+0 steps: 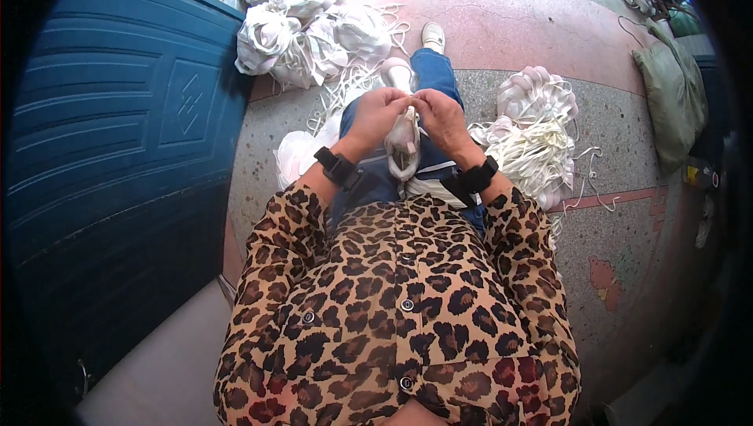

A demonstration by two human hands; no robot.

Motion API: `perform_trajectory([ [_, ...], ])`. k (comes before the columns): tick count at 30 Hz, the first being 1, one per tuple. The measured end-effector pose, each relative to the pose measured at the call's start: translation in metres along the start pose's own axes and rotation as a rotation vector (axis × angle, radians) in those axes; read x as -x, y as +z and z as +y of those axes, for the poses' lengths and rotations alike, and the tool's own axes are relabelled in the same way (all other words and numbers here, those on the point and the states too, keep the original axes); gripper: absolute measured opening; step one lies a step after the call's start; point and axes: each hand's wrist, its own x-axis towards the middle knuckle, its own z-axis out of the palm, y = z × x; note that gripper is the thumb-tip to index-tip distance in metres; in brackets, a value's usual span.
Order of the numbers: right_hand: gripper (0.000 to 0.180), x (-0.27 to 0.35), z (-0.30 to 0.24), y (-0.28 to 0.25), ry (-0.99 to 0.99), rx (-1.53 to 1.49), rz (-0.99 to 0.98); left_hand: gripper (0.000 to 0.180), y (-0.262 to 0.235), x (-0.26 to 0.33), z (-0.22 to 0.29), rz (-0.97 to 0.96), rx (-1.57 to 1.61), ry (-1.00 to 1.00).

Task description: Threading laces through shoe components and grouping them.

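Observation:
Over my lap hangs a white and pale pink shoe upper [402,146], its opening towards me. My left hand [378,116] is closed in a pinch at its far end. My right hand [443,120] pinches at the same spot, fingertips almost meeting the left ones. Whether a lace is also between the fingertips is too small to tell. Both wrists wear black straps. Beside my right leg is a bundle of cream laces [533,161], with a stack of pale shoe uppers [537,95] just beyond it.
A large heap of white shoe uppers [306,34] with trailing laces lies ahead on the left. More pale pieces [296,155] sit by my left leg. A blue panelled door [118,120] stands at the left. At the right is a grey-green sack [671,96].

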Motion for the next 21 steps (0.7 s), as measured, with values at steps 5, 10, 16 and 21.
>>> perform_trajectory([
  [5, 0.02, -0.008, 0.002, -0.004, 0.041, -0.013, -0.033, 0.018, -0.003, -0.014, 0.006, -0.051, 0.105, -0.043],
  [10, 0.022, -0.02, -0.003, -0.003, 0.072, -0.043, -0.004, 0.016, -0.007, -0.025, 0.01, -0.057, 0.142, -0.005],
  [16, 0.026, -0.051, 0.018, 0.002, 0.191, -0.044, -0.075, 0.022, -0.026, -0.06, -0.014, -0.07, -0.076, 0.01],
  [21, 0.043, -0.024, 0.094, -0.015, 0.252, -0.052, 0.01, 0.026, -0.126, -0.051, -0.113, 0.292, -0.733, 0.238],
])
